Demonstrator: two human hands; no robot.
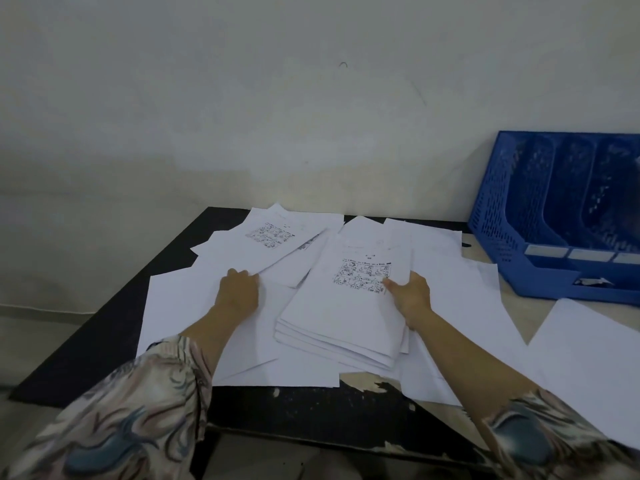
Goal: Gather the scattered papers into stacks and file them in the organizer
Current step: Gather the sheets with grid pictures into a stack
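White papers lie scattered over a dark table point(86, 355). A thick stack of papers point(343, 317) sits in the middle, its top sheet printed with a grid of small drawings. My right hand point(410, 297) grips the stack's right edge, thumb on top. My left hand point(239, 292) rests with fingers curled on the near edge of a printed sheet point(273, 237) lying at the back left. Blank sheets point(180, 306) spread under both arms. A blue mesh organizer point(519, 216) with several slots stands at the right.
A pale wall runs close behind the table. The table's front edge is chipped, with white patches point(374, 384). A large blank sheet point(588, 355) lies at the right below the organizer. The floor lies to the left of the table.
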